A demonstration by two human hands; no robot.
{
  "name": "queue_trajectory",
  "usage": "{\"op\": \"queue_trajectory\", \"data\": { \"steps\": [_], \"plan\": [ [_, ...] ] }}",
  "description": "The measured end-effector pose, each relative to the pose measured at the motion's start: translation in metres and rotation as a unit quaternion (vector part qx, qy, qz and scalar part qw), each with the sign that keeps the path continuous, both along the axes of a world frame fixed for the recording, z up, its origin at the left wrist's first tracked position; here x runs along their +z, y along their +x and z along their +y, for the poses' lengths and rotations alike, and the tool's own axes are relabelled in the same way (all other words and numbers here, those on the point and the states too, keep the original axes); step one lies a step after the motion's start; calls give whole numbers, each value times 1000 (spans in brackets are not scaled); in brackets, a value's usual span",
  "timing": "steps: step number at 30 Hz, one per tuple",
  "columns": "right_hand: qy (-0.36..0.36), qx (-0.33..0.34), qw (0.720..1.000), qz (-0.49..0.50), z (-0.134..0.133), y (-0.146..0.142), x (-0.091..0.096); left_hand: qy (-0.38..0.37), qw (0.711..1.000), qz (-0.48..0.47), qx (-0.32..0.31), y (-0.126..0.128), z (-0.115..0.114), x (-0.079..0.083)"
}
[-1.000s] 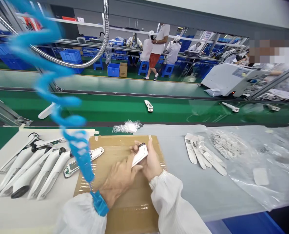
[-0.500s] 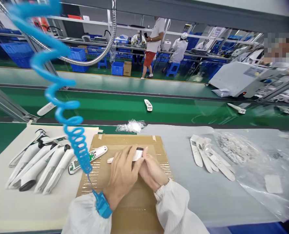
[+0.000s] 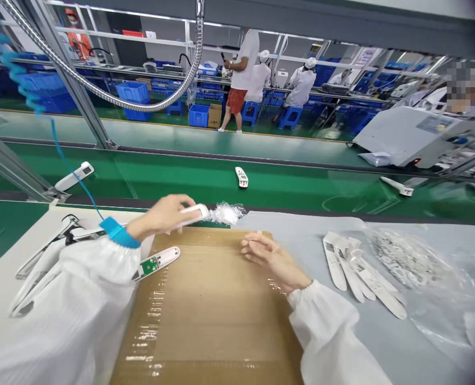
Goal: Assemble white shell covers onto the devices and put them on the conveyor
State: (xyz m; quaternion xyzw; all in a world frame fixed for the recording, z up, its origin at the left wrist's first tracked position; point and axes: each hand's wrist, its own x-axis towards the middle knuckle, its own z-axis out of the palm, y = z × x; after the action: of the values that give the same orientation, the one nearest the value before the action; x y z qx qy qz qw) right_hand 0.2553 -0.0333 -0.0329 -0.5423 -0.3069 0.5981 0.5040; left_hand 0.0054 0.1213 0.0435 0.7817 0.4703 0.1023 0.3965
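Note:
My left hand [image 3: 163,216], wearing a blue wrist strap [image 3: 119,232], grips a white handheld device [image 3: 197,213] above the far edge of a taped cardboard sheet [image 3: 217,310]. The device's far end shows a small window; my fingers hide the rest. Over the right part of the cardboard, my right hand [image 3: 275,259] is loosely open, with its fingers slightly bent and nothing visible in them. A white housing half with a green circuit board [image 3: 157,263] lies by the cardboard's left edge, partly behind my left sleeve.
White housings [image 3: 40,278] lie at left. At right are white shell pieces [image 3: 357,267] and a clear bag of small parts [image 3: 405,259]. Crumpled clear plastic [image 3: 227,214] sits beyond the cardboard. Another device [image 3: 241,177] rests on the green belt [image 3: 181,171]. A blue cord [image 3: 67,163] runs to my wrist.
My hands have parted. The left has moved away from me and leftward with the device; the right has let go and shifted right. The coiled cord has swung to the upper left.

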Motion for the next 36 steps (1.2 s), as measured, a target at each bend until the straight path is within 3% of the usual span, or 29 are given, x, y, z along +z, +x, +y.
{"op": "queue_trajectory", "data": {
  "steps": [2,4,8,10,13,17,21,26,28,30,33,36],
  "plan": [
    [0,-21,996,-86,22,22,-4,109,988,46,100,-5,41,-4],
    [-8,-45,985,-164,53,39,-9,164,969,96,157,-8,72,-15],
    [-6,-95,958,-270,130,54,-17,170,958,155,171,-18,97,-42],
    [0,-131,938,-321,168,53,-21,173,957,167,163,-24,92,-49],
    [11,-174,913,-369,213,43,-25,179,960,162,141,-32,70,-47],
    [35,-154,919,-362,236,23,-23,176,971,129,94,-36,25,-30],
    [98,-83,947,-295,207,6,1,179,980,28,78,-29,-17,-16],
    [194,57,964,-172,113,-13,43,304,945,-88,76,-4,-50,-6],
    [222,107,961,-128,76,-20,51,251,962,-97,45,8,-64,-4],
    [241,107,952,-155,48,-24,52,135,987,-92,3,18,-80,-3],
    [286,39,908,-304,21,-27,44,63,994,-86,4,26,-105,-11],
    [323,-2,808,-493,4,-31,34,97,991,-80,38,27,-123,-24]
  ]
}}
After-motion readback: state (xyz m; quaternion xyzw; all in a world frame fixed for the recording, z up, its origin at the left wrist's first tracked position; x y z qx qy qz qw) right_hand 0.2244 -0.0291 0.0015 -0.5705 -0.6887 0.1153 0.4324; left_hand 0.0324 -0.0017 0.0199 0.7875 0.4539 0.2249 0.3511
